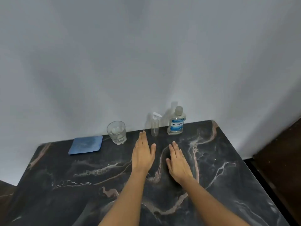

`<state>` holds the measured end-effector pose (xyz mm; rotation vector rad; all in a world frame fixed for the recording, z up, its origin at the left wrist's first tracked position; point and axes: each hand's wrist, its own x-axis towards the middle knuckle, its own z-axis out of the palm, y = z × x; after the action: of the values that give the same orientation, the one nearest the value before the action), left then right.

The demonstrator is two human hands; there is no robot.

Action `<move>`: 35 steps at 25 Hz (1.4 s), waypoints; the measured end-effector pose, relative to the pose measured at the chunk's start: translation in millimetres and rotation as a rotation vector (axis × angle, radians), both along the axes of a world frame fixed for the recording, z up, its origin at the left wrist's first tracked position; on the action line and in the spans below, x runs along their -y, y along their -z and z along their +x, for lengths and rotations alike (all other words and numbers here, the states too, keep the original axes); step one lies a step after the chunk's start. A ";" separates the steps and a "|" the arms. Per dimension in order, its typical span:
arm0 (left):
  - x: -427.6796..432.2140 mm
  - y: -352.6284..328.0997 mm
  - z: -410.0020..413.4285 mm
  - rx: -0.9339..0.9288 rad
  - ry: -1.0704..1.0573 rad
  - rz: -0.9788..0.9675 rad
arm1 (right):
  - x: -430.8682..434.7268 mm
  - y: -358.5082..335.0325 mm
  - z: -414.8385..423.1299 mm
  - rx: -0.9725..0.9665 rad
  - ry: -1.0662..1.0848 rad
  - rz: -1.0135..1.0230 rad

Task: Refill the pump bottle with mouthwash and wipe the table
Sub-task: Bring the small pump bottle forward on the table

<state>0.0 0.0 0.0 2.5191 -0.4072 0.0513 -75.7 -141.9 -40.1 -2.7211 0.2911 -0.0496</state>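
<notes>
A small clear pump bottle (154, 126) with a white pump head stands upright at the back of the dark marble table (81, 185), against the wall. Right of it stands a clear mouthwash bottle (176, 122) with a blue label and its cap on. A folded blue cloth (86, 145) lies flat at the back left. My left hand (143, 152) and my right hand (178, 162) are stretched out over the table's middle, palms down, fingers straight, holding nothing. The left fingertips reach close to the pump bottle's base.
A clear drinking glass (117, 132) stands between the cloth and the pump bottle, just left of my left hand. A grey wall (146, 62) runs behind the table. The table's right edge drops to a dark floor (285, 160).
</notes>
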 end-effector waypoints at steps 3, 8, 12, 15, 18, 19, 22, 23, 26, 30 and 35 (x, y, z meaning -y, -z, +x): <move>18.3 10.1 20.3 -0.007 -0.030 -0.098 | 7.9 11.1 6.1 0.037 0.014 0.042; 45.8 24.6 49.3 -0.025 -0.075 -0.305 | 7.2 23.5 2.9 0.122 0.011 0.086; 59.4 38.2 73.9 -0.052 -0.182 -0.436 | 10.0 31.1 3.6 0.169 0.018 0.089; 58.3 50.7 84.1 -0.081 -0.179 -0.473 | 12.9 37.2 8.2 0.193 0.015 0.074; 45.6 58.0 74.8 -0.049 -0.146 -0.478 | 13.7 39.8 9.4 0.206 0.023 0.057; 39.5 59.3 67.6 -0.035 -0.131 -0.466 | 14.6 40.5 9.9 0.210 0.030 0.052; 10.7 64.7 29.0 0.020 -0.091 -0.413 | 12.0 37.4 2.0 0.211 0.030 0.048; -0.4 65.4 11.9 0.025 -0.082 -0.405 | 9.1 35.6 -4.4 0.205 0.029 0.064; -37.9 62.1 -49.4 0.016 -0.041 -0.384 | -10.3 28.8 -42.9 0.193 0.018 0.111; -73.9 61.1 -124.2 0.009 -0.007 -0.352 | -43.5 31.1 -109.1 0.184 -0.069 0.109; -97.3 67.2 -183.3 -0.001 -0.001 -0.363 | -73.5 37.0 -166.5 0.183 -0.083 0.117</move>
<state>-183.3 97.3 -67.2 2.1611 -0.3602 0.1141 -242.2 -68.4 -77.1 -2.5872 0.1241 -0.2484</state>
